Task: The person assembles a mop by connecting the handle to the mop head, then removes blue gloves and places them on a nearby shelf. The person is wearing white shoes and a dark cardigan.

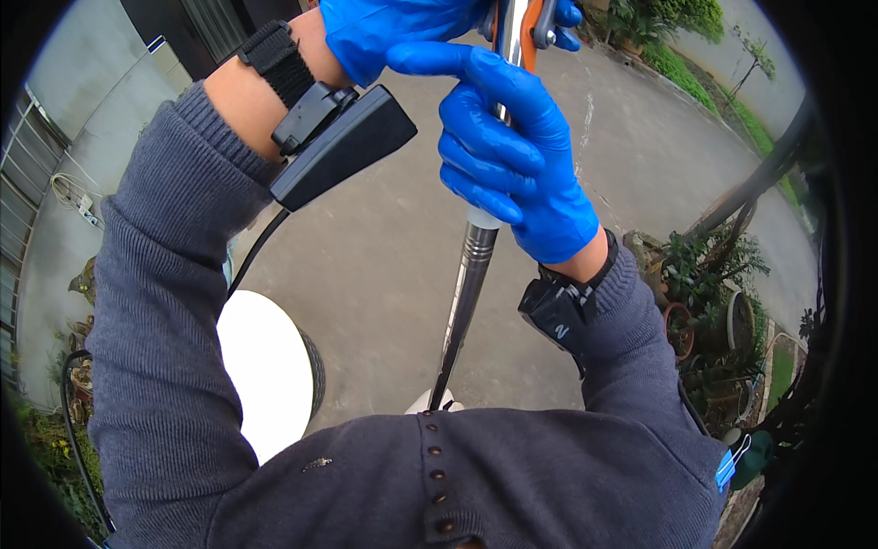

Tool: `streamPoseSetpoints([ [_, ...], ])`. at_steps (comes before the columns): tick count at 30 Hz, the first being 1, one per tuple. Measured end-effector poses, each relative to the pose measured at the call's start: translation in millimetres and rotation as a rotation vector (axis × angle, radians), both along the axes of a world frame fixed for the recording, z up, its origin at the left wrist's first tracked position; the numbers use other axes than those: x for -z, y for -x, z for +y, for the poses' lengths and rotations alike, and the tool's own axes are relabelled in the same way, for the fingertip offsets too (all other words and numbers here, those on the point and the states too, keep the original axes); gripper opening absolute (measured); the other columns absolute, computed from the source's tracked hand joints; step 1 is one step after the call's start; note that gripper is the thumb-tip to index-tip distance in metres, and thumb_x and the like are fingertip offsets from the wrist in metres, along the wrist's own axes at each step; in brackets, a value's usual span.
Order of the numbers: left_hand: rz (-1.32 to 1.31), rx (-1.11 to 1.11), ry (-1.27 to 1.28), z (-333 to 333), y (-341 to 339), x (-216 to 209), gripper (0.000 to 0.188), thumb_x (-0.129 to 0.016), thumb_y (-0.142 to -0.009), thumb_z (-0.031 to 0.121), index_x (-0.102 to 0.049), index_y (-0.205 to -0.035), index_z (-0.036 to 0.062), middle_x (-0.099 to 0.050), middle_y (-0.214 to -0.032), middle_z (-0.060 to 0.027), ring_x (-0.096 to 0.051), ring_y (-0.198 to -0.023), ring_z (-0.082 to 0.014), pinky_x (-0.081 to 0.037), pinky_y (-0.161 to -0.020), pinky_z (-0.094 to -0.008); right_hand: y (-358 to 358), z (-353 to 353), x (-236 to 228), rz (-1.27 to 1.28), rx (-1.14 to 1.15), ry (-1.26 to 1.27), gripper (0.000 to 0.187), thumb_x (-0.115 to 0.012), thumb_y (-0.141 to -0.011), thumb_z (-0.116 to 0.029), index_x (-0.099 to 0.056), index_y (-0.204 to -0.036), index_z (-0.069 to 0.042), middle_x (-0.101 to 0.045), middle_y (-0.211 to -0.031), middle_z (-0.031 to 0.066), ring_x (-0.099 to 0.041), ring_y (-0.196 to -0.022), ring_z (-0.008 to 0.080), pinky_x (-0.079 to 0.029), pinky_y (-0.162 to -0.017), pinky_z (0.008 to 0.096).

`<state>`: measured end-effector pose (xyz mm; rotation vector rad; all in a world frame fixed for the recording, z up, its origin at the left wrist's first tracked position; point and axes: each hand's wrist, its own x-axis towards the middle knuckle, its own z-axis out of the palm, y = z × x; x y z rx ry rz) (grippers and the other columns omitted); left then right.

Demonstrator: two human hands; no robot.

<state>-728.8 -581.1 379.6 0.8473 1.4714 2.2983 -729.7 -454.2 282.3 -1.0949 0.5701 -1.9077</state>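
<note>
Blue gloves [558,215] covered both our hands at the upper centre of the frame. Our right hand [517,151] was wrapped round a shiny metal pole [471,274], three fingers curled across it and one finger stretched left, just under our left hand [402,37]. That left hand was at an orange and grey fitting [530,41] at the pole's upper part; the frame's top edge cut it off, so we could not tell whether it gripped or merely touched. The pole slanted from the top centre down to the edge of our grey sweater [366,476] at the bottom centre, and a whitish collar [483,218] sat just below our right hand. A black box [347,146] hung at our left wrist [306,46]. A white disc [265,375] showed at the lower left, paving [366,274] filled the middle, and plants [722,265] stood at the right.
</note>
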Motion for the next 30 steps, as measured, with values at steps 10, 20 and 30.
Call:
streamPoseSetpoints([
  [10,0.249,-0.301,0.194,-7,34,27,0.021,-0.061,-0.094,0.027,-0.055,-0.104,0.0090,-0.064,-0.084,-0.0053,-0.066,-0.072,-0.0164,-0.059,-0.065,-0.0301,-1,-11,20,0.088,0.818,-0.202,0.024,-0.063,-0.091,-0.028,-0.064,-0.099,-0.006,-0.047,-0.056,-0.0009,-0.044,-0.041,0.0075,-0.043,-0.037,0.0236],
  [20,0.262,-0.220,0.191,2,15,-7,0.021,-0.061,-0.093,0.023,-0.057,-0.103,0.0052,-0.065,-0.087,-0.0083,-0.068,-0.076,-0.0206,-0.060,-0.074,-0.0364,8,10,12,0.080,0.270,0.021,0.062,-0.052,-0.091,-0.057,-0.061,-0.111,0.001,-0.062,-0.071,0.0105,-0.062,-0.060,0.0166,-0.056,-0.056,0.0327],
  [30,0.222,-0.182,0.180,-47,-9,-16,0.053,-0.062,-0.089,0.039,-0.049,-0.125,0.0008,-0.058,-0.096,-0.0037,-0.063,-0.074,-0.0128,-0.056,-0.084,-0.0381,17,13,51,0.078,0.155,0.064,0.091,-0.029,-0.091,-0.072,-0.051,-0.130,0.008,-0.070,-0.093,0.0203,-0.070,-0.079,0.0240,-0.058,-0.074,0.0326],
])
